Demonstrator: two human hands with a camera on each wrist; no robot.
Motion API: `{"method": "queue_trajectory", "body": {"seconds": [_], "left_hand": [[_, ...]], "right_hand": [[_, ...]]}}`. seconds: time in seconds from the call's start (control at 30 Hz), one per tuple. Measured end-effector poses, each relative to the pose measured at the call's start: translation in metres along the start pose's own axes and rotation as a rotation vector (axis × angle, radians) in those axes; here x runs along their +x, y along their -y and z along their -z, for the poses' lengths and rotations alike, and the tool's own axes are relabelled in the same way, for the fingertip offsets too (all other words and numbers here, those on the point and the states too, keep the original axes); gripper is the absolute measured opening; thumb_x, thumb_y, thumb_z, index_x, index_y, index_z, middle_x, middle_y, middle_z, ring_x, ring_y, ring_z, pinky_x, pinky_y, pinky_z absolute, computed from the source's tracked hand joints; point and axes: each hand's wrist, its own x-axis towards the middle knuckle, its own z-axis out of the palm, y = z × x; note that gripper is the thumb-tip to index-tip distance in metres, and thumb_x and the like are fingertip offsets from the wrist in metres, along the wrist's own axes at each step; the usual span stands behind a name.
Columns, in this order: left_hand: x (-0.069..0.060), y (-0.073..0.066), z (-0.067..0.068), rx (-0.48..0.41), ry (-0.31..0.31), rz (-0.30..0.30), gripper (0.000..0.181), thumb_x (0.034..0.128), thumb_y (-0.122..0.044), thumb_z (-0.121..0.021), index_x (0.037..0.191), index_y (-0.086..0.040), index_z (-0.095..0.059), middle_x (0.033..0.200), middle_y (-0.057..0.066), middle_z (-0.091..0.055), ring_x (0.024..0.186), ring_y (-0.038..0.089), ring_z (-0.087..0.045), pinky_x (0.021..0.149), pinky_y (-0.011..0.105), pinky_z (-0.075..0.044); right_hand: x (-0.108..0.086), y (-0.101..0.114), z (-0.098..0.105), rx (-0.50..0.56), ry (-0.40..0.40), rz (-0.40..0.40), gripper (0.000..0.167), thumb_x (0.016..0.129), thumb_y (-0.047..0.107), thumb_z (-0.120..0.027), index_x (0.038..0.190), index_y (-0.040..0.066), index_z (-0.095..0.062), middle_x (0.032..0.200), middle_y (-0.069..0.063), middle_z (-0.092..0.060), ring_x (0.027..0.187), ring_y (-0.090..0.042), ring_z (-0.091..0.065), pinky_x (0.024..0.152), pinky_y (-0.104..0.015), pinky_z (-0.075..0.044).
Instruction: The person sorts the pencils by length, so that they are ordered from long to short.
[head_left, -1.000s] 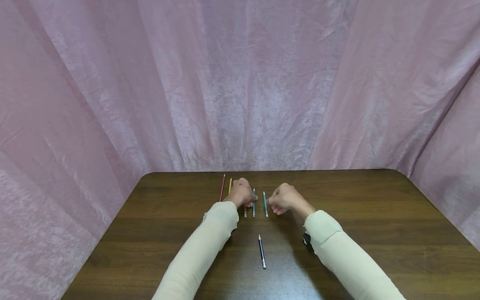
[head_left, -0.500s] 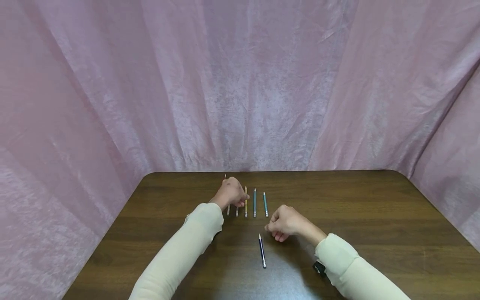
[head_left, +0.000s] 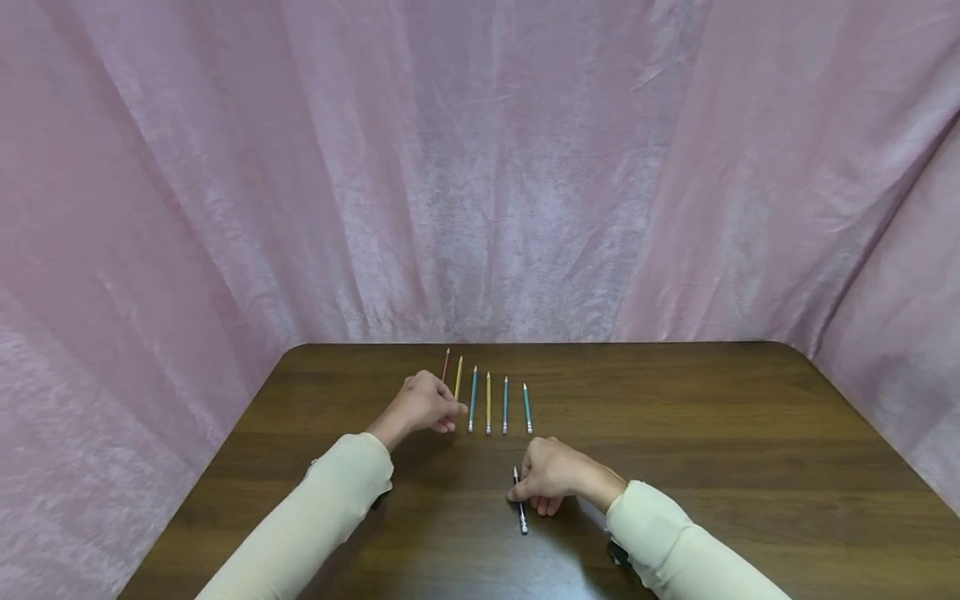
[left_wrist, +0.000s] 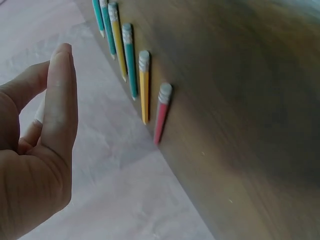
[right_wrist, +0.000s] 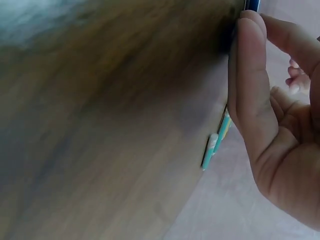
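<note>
A dark blue pencil (head_left: 522, 518) with an eraser end lies on the table, pointing away from me. My right hand (head_left: 551, 471) pinches it between thumb and forefinger; in the right wrist view its blue end (right_wrist: 253, 5) shows at the fingertips. Farther back, several pencils stand side by side in a row: a red pencil (left_wrist: 162, 112), a yellow pencil (left_wrist: 144, 92) and a teal pencil (head_left: 527, 408) among them. My left hand (head_left: 422, 404) hovers at the row's left end, thumb and forefinger near each other, holding nothing. It partly covers the red pencil in the head view.
The brown wooden table (head_left: 712, 433) has rounded far corners. Behind it and along the sides hangs a pink velvet curtain (head_left: 480, 183). The row of pencils lies near the table's far edge, eraser ends facing me.
My left hand has drawn leftward off the row, uncovering the middle pencils. My right hand has come back from beside the row's right end to the dark blue pencil and taken hold of it.
</note>
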Motion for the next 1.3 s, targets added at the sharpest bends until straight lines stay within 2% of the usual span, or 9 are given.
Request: {"method": "queue_trajectory", "body": {"seconds": [0.3,0.5,0.7,0.9,1.07,1.3], "left_hand": [[-0.018,0.015,0.017,-0.047,-0.035,0.011,0.015,0.0863,-0.007,-0.077,0.086,0.008,-0.075,0.066,0.009,-0.070,0.054,0.014,-0.067,0.058,0.032,-0.063],[-0.025,0.020,0.022,-0.027,-0.030,0.008,0.017,0.0876,-0.011,-0.077,0.086,0.006,-0.075,0.071,0.012,-0.071,0.058,0.014,-0.068,0.059,0.032,-0.063],[-0.030,0.027,0.025,0.008,-0.037,0.016,0.017,0.0879,-0.014,-0.078,0.087,0.003,-0.076,0.076,0.011,-0.071,0.060,0.014,-0.067,0.058,0.030,-0.062],[-0.031,0.033,0.026,-0.012,-0.053,-0.007,0.016,0.0871,-0.012,-0.078,0.086,0.004,-0.075,0.073,0.010,-0.071,0.058,0.014,-0.067,0.056,0.028,-0.062],[-0.030,0.033,0.026,-0.020,-0.052,-0.018,0.017,0.0870,-0.012,-0.078,0.086,0.005,-0.075,0.074,0.013,-0.072,0.058,0.014,-0.067,0.057,0.031,-0.062],[-0.030,0.029,0.029,0.029,-0.054,-0.025,0.019,0.0894,-0.016,-0.076,0.085,0.002,-0.075,0.070,0.008,-0.070,0.058,0.014,-0.067,0.055,0.030,-0.061]], "right_hand": [[0.002,0.006,-0.007,-0.066,-0.027,-0.044,0.028,0.081,0.002,-0.075,0.056,0.003,-0.063,0.045,-0.004,-0.059,0.038,-0.013,-0.060,0.041,-0.026,-0.056],[0.000,0.007,-0.005,-0.082,-0.029,-0.054,0.025,0.079,-0.001,-0.072,0.056,0.004,-0.062,0.046,-0.005,-0.060,0.039,-0.014,-0.061,0.042,-0.027,-0.057],[-0.004,0.005,0.003,-0.001,-0.007,-0.027,0.022,0.080,-0.003,-0.068,0.059,0.003,-0.064,0.050,-0.005,-0.062,0.042,-0.013,-0.062,0.043,-0.027,-0.058],[-0.011,0.002,0.017,0.056,-0.008,-0.033,0.018,0.083,-0.002,-0.068,0.066,0.003,-0.066,0.055,-0.006,-0.064,0.046,-0.014,-0.063,0.046,-0.028,-0.059],[-0.016,-0.002,0.025,0.088,-0.017,-0.030,0.016,0.084,-0.001,-0.069,0.068,0.002,-0.067,0.055,-0.006,-0.064,0.046,-0.013,-0.063,0.047,-0.028,-0.059],[-0.021,-0.011,0.035,0.145,-0.043,0.008,0.012,0.083,-0.001,-0.064,0.073,-0.001,-0.069,0.057,-0.007,-0.064,0.048,-0.014,-0.063,0.048,-0.031,-0.060]]}}
